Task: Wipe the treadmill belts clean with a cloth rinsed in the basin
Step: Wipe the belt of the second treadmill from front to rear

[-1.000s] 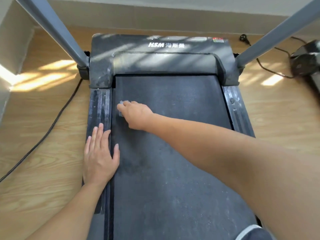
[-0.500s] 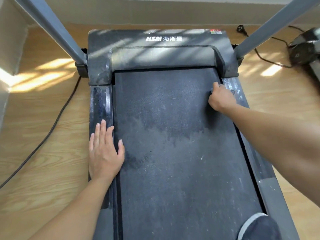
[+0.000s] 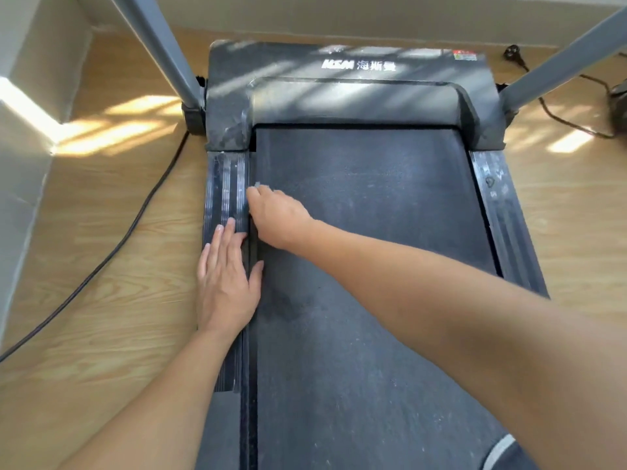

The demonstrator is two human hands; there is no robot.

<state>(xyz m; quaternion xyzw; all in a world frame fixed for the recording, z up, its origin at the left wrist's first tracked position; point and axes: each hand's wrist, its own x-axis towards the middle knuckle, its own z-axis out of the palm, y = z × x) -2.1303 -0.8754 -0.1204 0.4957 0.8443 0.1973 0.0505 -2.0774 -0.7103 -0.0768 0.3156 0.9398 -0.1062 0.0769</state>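
- At the left edge of the black rubber treadmill belt (image 3: 373,198), the right hand (image 3: 278,218) lies with its fingers curled down over a small pale grey cloth (image 3: 258,185). Only a corner of the cloth shows past the fingertips, touching the belt just beside the ribbed black left side rail (image 3: 225,184).
- The left hand (image 3: 227,279) lies flat on that rail with straight fingers and holds nothing. It is just nearer the person than the right hand, and its thumb reaches onto the belt edge.
- The long axis of the belt runs away from the person toward the dusty grey motor cover (image 3: 356,96). Almost the whole width of the belt lies to the right of the cloth, so I judge that the next stroke goes across toward the right side rail (image 3: 498,212), made by the right hand.
- The near part of the belt looks paler, with dust and white specks; the far part looks darker.
- No basin is in view.
- Around the treadmill is a light wooden floor (image 3: 118,266) with sun patches. A black cable (image 3: 142,212) runs along the left, and two grey metal uprights (image 3: 163,45) rise beside the cover.
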